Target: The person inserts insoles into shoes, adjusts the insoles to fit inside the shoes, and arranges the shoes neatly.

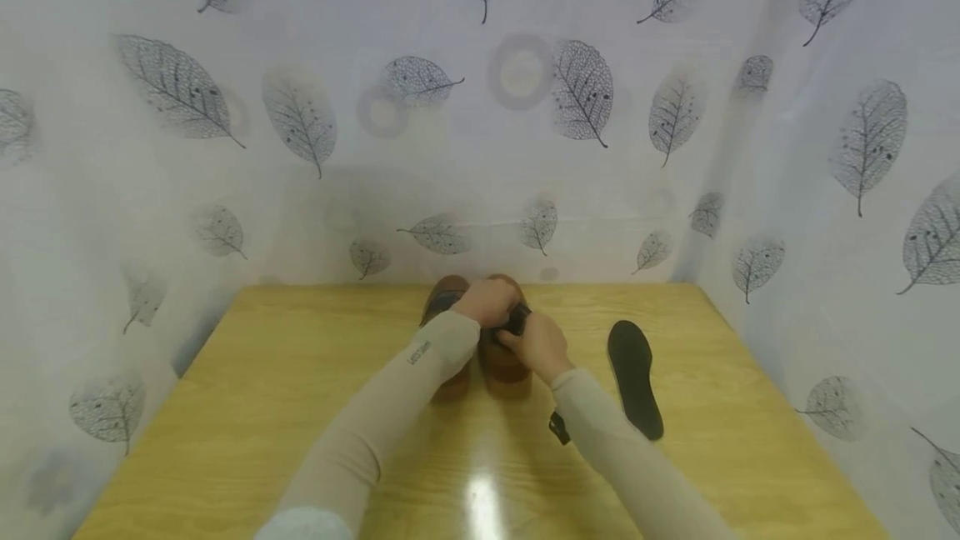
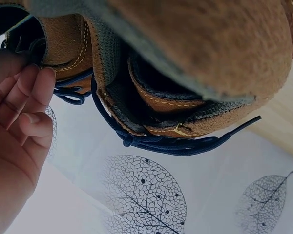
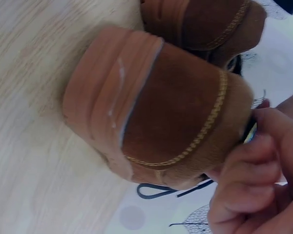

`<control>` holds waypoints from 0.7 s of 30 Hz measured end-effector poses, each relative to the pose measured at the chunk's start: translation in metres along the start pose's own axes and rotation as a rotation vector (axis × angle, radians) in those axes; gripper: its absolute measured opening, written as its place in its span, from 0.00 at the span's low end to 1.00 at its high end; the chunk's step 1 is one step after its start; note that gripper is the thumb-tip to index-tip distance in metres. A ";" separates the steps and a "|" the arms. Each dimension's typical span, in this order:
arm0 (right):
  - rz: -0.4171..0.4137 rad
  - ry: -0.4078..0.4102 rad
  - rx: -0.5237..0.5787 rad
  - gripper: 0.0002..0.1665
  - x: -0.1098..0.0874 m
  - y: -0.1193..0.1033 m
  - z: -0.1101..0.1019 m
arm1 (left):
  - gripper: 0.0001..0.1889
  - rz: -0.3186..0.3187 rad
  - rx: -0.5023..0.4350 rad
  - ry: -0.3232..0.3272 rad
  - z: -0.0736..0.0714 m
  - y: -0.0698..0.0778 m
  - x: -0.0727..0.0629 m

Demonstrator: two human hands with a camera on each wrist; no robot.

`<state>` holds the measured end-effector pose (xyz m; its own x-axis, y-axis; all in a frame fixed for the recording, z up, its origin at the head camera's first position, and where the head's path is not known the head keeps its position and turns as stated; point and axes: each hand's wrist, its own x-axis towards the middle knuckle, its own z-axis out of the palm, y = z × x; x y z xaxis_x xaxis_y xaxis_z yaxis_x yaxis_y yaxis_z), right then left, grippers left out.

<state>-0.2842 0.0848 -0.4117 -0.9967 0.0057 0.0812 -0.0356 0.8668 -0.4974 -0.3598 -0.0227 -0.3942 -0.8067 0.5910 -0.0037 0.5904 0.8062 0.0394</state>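
R grip (image 1: 544, 345) on dark piece (image 1: 517, 319), L grip (image 1: 486, 302) unclear, shoes (image 1: 510, 383) nr far tbl edge (image 1: 337, 288)

On the bench (image 1: 247, 407), left grip (image 1: 489, 302) and right grip (image 1: 543, 347) are at the right-hand brown shoe (image 1: 507, 373) of a pair, a dark insole (image 1: 634, 377) lying farther right.

Yellow wood-grain table (image 1: 262, 373), pale leaf-print backdrop (image 1: 480, 165), possibly cloth

Left fingers (image 2: 41, 87) and right fingers (image 3: 249, 170) bent, close together
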 end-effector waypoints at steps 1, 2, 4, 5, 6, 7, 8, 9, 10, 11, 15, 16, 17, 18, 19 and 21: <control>0.030 -0.010 -0.007 0.24 0.001 0.000 0.000 | 0.07 0.001 0.005 -0.006 0.000 0.000 -0.001; 0.055 -0.015 -0.006 0.25 0.002 0.000 0.001 | 0.07 0.004 0.009 -0.011 -0.001 0.000 -0.001; 0.081 -0.018 -0.010 0.26 0.003 0.000 0.001 | 0.05 0.006 0.015 -0.025 -0.001 0.001 -0.002; 0.090 -0.020 -0.013 0.27 0.004 0.000 0.001 | 0.04 0.008 0.018 -0.031 -0.001 0.000 -0.002; 0.099 -0.018 -0.016 0.28 0.005 -0.001 0.001 | 0.03 0.010 0.022 -0.035 -0.001 0.000 -0.002; 0.103 -0.016 -0.018 0.29 0.005 -0.001 0.002 | 0.03 0.014 0.026 -0.034 -0.001 0.000 -0.001; 0.106 -0.012 -0.023 0.30 0.005 0.000 0.002 | 0.03 0.016 0.026 -0.034 -0.001 0.000 -0.001; 0.110 -0.009 -0.030 0.32 0.006 0.000 0.002 | 0.03 0.019 0.028 -0.034 0.000 -0.001 -0.001; 0.116 -0.010 -0.036 0.33 0.006 0.000 0.002 | 0.03 0.023 0.029 -0.032 0.000 -0.001 -0.001; 0.116 -0.010 -0.045 0.34 0.007 0.001 0.002 | 0.03 0.028 0.030 -0.025 0.000 -0.001 -0.001; 0.121 -0.019 -0.078 0.38 0.012 0.002 0.002 | 0.03 0.028 0.018 -0.026 0.000 -0.002 -0.001; 0.125 -0.025 -0.087 0.38 0.013 0.002 0.002 | 0.03 0.026 0.015 -0.028 0.000 -0.002 0.000; 0.129 -0.029 -0.094 0.39 0.015 0.002 0.002 | 0.04 0.022 0.012 -0.030 0.000 -0.002 0.000; 0.134 -0.033 -0.101 0.40 0.016 0.002 0.002 | 0.03 0.019 0.013 -0.036 0.000 -0.001 0.000; 0.138 -0.040 -0.102 0.40 0.016 0.002 0.001 | 0.03 0.019 0.014 -0.035 -0.001 -0.001 0.000; 0.136 -0.049 -0.107 0.41 0.018 0.002 0.001 | 0.03 0.020 0.015 -0.031 -0.001 -0.001 0.000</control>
<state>-0.3020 0.0862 -0.4116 -0.9942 0.1048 -0.0239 0.1055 0.9079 -0.4058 -0.3603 -0.0240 -0.3933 -0.7935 0.6076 -0.0342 0.6071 0.7943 0.0245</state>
